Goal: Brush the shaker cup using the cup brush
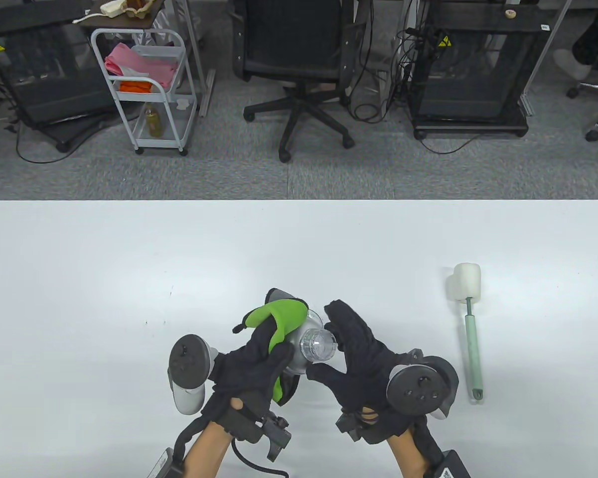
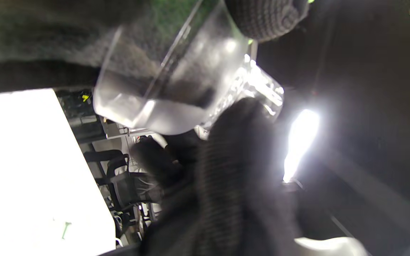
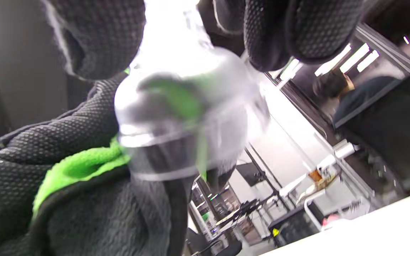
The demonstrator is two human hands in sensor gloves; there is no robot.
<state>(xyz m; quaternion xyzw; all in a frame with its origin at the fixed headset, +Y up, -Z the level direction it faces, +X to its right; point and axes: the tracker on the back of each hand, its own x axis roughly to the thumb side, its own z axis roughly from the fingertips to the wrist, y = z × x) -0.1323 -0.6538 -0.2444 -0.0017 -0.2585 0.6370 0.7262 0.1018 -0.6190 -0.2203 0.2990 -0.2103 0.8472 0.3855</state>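
Observation:
The clear shaker cup (image 1: 313,348) is held above the white table (image 1: 129,259), its body wrapped in a green and grey cover (image 1: 279,321). My left hand (image 1: 271,348) grips the covered body. My right hand (image 1: 329,344) holds the cup's clear lid end, fingers above it and thumb (image 1: 321,373) below. The left wrist view shows the clear cup (image 2: 176,81) with a right-hand finger (image 2: 240,149) across the lid. The right wrist view shows the cup's dome (image 3: 180,117) between thumb and fingers, above the green cover (image 3: 80,167). The cup brush (image 1: 472,343), green handle and white sponge head (image 1: 466,289), lies on the table right of my right hand, untouched.
The table's far edge (image 1: 299,201) runs across the middle of the table view. Beyond it stand a black office chair (image 1: 299,64), a white trolley (image 1: 149,89) and black cabinets on grey carpet.

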